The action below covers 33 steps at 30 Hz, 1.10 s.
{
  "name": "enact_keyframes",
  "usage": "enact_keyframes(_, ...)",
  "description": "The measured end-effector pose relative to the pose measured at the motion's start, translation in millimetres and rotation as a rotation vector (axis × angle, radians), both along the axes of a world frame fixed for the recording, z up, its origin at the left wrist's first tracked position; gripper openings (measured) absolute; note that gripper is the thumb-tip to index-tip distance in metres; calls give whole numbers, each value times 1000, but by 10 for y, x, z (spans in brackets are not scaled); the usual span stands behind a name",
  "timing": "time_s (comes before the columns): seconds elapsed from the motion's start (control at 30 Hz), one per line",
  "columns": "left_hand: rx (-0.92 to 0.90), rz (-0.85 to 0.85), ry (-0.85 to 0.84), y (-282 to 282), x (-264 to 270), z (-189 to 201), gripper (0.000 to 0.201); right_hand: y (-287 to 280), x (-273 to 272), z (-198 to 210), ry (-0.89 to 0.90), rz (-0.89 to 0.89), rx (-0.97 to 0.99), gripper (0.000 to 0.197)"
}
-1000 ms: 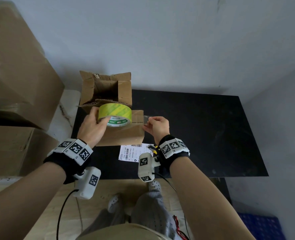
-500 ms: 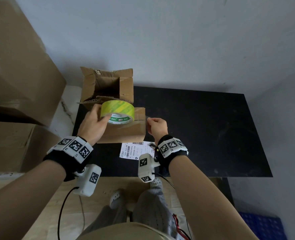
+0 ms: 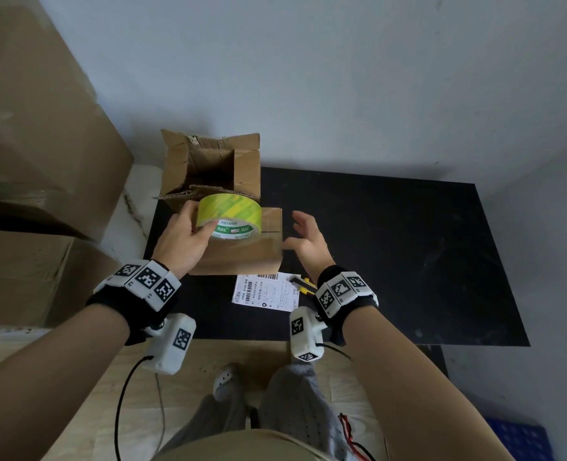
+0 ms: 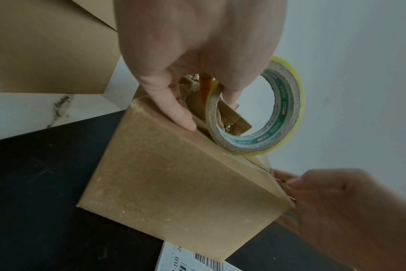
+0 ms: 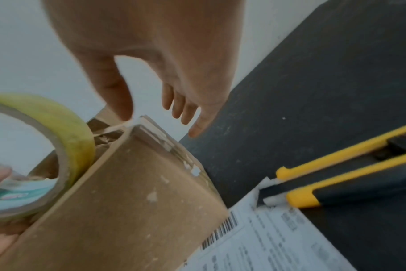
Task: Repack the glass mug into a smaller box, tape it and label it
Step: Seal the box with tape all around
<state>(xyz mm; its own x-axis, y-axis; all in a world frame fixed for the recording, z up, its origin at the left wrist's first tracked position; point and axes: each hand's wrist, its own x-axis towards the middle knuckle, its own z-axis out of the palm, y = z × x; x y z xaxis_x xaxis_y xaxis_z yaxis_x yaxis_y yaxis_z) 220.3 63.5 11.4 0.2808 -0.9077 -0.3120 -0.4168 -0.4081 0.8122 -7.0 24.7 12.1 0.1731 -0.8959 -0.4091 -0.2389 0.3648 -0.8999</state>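
A small closed cardboard box (image 3: 242,252) (image 4: 186,183) (image 5: 127,210) sits on the black table (image 3: 392,244). On its top stands a yellow-green tape roll (image 3: 230,216) (image 4: 262,117) (image 5: 46,146). My left hand (image 3: 184,239) (image 4: 197,55) grips the roll, thumb on the box top. A strip of clear tape runs from the roll over the box's right edge. My right hand (image 3: 303,239) (image 5: 151,64) is spread out beside the box's right side, thumb near the top corner. The white shipping label (image 3: 265,292) (image 5: 278,238) lies in front of the box. The mug is hidden.
A larger open cardboard box (image 3: 210,168) stands behind the small one. A yellow-black utility knife (image 3: 303,282) (image 5: 348,179) lies by the label. Big cardboard cartons (image 3: 33,161) are stacked at the left. A grey wall rises behind the table.
My right hand has let go of the tape end it pinched at the box's right edge and spread its fingers. The left hand and roll stay on the box top.
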Motion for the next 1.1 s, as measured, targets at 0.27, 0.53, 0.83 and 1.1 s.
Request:
enact_keyframes(0.27,1,-30,-98,34,-28,10,42,-92,125,37,633,647,-419,121)
enact_keyframes(0.53,-48,7,-627,104,-184,249,28,-112,116,-29,680,698,-503,110)
enact_keyframes(0.83,131,86,-364,33,-240,161,38,-66,176,31,802,780,-478,104)
enact_keyframes(1.1,128,90,-373,22,-246,148,47,61,305,-12,956,685,-570,106)
